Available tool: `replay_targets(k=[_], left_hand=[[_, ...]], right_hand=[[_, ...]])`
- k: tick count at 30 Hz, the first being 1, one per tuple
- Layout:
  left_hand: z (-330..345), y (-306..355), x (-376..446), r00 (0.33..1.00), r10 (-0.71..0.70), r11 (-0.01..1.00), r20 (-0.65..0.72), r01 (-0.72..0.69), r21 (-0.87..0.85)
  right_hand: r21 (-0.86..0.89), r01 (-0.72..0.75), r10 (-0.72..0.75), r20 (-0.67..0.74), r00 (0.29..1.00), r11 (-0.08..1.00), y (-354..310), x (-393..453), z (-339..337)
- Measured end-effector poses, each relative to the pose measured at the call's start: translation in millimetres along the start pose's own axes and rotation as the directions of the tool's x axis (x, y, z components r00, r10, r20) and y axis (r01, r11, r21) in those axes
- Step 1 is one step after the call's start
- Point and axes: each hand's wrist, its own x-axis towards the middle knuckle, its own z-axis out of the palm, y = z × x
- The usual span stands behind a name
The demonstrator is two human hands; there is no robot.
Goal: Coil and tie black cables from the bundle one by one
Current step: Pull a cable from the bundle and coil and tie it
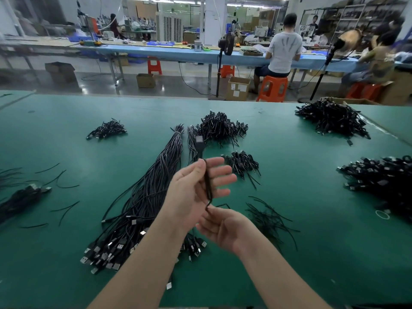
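The left hand [196, 186] holds a coiled cable [209, 186] across its palm under the thumb, fingers straight; the right hand [220, 226] pinches the coil's lower tail. Light and limp, it looks best gripped mid-coil. Its long axis runs away from the person, plug outermost, above the desk [312, 253] beside the bundle [147, 197].

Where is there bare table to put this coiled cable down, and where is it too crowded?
Bare green table lies near left, in front of the long cable bundle. Another free patch sits right of centre, between the loose ties and the right-hand pile. The far left, behind the small pile, is free too. Around the centre piles it is crowded.
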Motion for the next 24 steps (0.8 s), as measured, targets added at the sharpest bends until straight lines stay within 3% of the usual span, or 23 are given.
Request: replay_targets(k=[7,12,15,19,24], left_hand=[[-10,-29,-21,0.978,-0.148,0.989,0.146,0.143,0.044],[-20,-42,-21,0.984,-0.167,0.973,-0.064,0.175,0.149],[-19,-54,-22,0.969,-0.186,0.955,-0.165,0.217,0.2],[-18,-62,-23,0.972,-0.162,0.957,-0.173,0.197,0.211],[-17,-65,-23,0.982,-0.143,0.962,-0.123,0.167,0.215]], right_hand=[[-0.28,0.206,-0.142,0.233,0.962,0.938,-38,-5,-5],[-0.592,0.261,-0.324,0.0,0.946,0.763,-64,-6,1],[-0.65,0.344,-0.453,0.0,0.892,0.677,-68,-4,10],[-0.696,0.38,-0.537,-0.009,0.844,0.609,-65,-6,15],[-0.639,0.395,-0.514,-0.001,0.858,0.66,-65,-9,18]])
